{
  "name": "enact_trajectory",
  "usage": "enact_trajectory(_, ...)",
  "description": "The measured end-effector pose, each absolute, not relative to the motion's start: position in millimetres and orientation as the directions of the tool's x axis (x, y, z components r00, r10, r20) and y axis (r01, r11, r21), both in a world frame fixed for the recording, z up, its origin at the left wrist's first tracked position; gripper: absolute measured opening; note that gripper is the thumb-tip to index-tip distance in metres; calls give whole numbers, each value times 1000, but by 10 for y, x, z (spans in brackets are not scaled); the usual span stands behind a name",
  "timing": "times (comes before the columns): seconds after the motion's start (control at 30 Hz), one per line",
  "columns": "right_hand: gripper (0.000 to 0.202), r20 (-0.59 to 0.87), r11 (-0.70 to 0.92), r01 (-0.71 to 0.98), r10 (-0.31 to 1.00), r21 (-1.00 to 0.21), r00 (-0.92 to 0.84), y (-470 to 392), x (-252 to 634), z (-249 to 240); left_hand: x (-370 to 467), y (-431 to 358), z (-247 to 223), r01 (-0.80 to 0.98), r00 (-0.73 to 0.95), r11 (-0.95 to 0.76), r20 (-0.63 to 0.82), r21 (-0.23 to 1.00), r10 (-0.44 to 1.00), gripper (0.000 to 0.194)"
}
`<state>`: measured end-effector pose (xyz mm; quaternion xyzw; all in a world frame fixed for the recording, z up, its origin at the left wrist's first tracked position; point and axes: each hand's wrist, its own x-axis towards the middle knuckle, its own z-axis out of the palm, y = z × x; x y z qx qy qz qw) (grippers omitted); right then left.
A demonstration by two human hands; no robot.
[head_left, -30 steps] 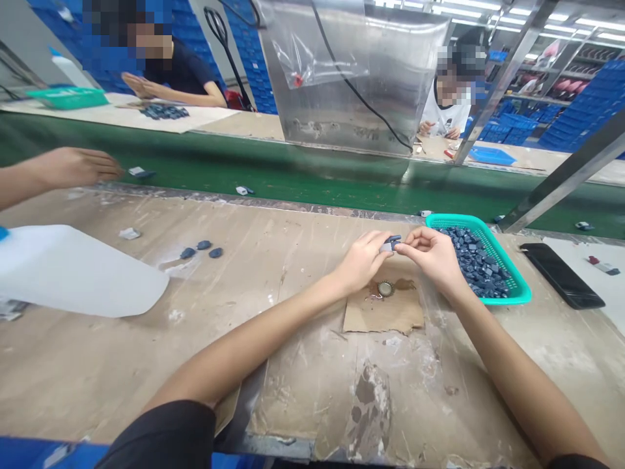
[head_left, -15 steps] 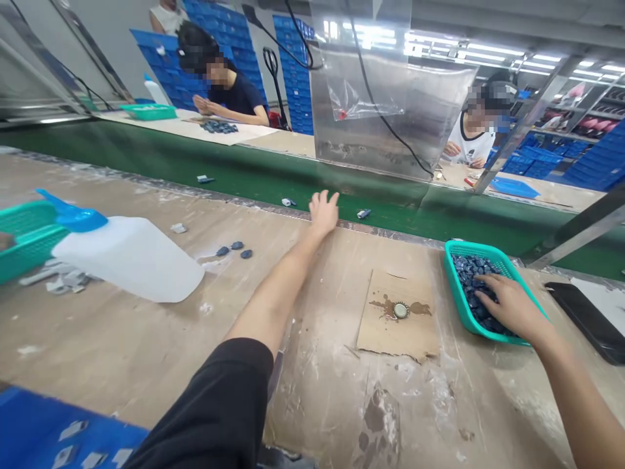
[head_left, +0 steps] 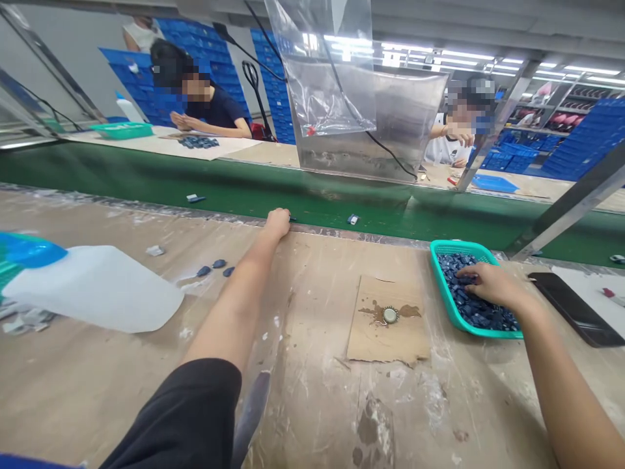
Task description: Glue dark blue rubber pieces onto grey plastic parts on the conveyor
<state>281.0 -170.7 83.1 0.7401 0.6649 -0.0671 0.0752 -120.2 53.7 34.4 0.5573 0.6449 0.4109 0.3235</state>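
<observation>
At the near edge of the green conveyor belt (head_left: pixel 312 207), my left hand (head_left: pixel 278 223) is closed around a small white-and-blue part (head_left: pixel 291 219). Only the part's tip shows past the fingers. My right hand (head_left: pixel 491 284) dips into a turquoise plastic basket (head_left: pixel 442 296) filled with small dark blue pieces (head_left: pixel 481 312). Its thumb and fingers are bent together over a piece there, partly hidden among the others. Between my arms lies a square of cardboard (head_left: pixel 366 342), with a bottle cap (head_left: pixel 390 316) in a wet brown stain on it.
Two more parts, one left (head_left: pixel 195 198) and one right (head_left: pixel 353 220), lie on the belt. A white bottle (head_left: pixel 102 286) with a blue top and several loose dark pieces (head_left: pixel 219 264) are at left. A black phone (head_left: pixel 576 309) lies right of the basket. Two co-workers sit across the belt.
My left hand has closed over the middle part on the belt. In the basket, my right fingers have drawn closer together. The view has shifted, and the co-worker at right has raised a hand.
</observation>
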Motion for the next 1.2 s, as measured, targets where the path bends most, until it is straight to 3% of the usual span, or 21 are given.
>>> enact_trajectory(0.1,31,-179,-113,992,976,59,122,-1652,2762,840,-1078,471,368,278,-202,99,-42,955,978,13)
enact_trajectory(0.17,23,-175,-119,991,976,60,128,-1625,2734,839,-962,346,384,137,-178,148,-122,980,976,19)
enact_trajectory(0.3,18,-115,-99,994,988,39,103,-1607,2737,837,-706,-121,434,-123,14,286,-286,950,958,21)
enact_trajectory(0.4,19,-11,-100,995,995,-20,100,-1636,2785,870,-539,-527,508,-346,243,411,-343,843,907,16)
enact_trajectory(0.5,19,68,-127,930,985,-346,159,-1699,2823,948,-385,-829,593,-463,433,490,-293,739,852,8)
enact_trajectory(0.6,22,61,-93,656,976,-749,207,-1761,2748,1022,-266,-1012,640,-418,480,447,-225,791,848,15)
enact_trajectory(0.7,35,35,-12,448,995,-894,97,-1789,2487,1030,-219,-1108,631,-338,533,443,-219,830,817,16)
enact_trajectory(0.8,28,25,79,516,994,-853,-111,-1803,2078,955,-242,-1129,590,-275,583,504,-275,818,765,17)
enact_trajectory(0.93,18,12,310,701,919,-642,-395,-1850,1598,781,-321,-1065,539,-286,527,469,-272,836,805,21)
enact_trajectory(1.07,24,94,488,763,862,-424,-498,-1881,1470,589,-392,-1010,509,-203,509,342,-200,917,837,22)
enact_trajectory(1.2,22,131,532,764,842,-366,-523,-1869,1531,458,-400,-992,460,-80,555,229,-147,970,819,39)
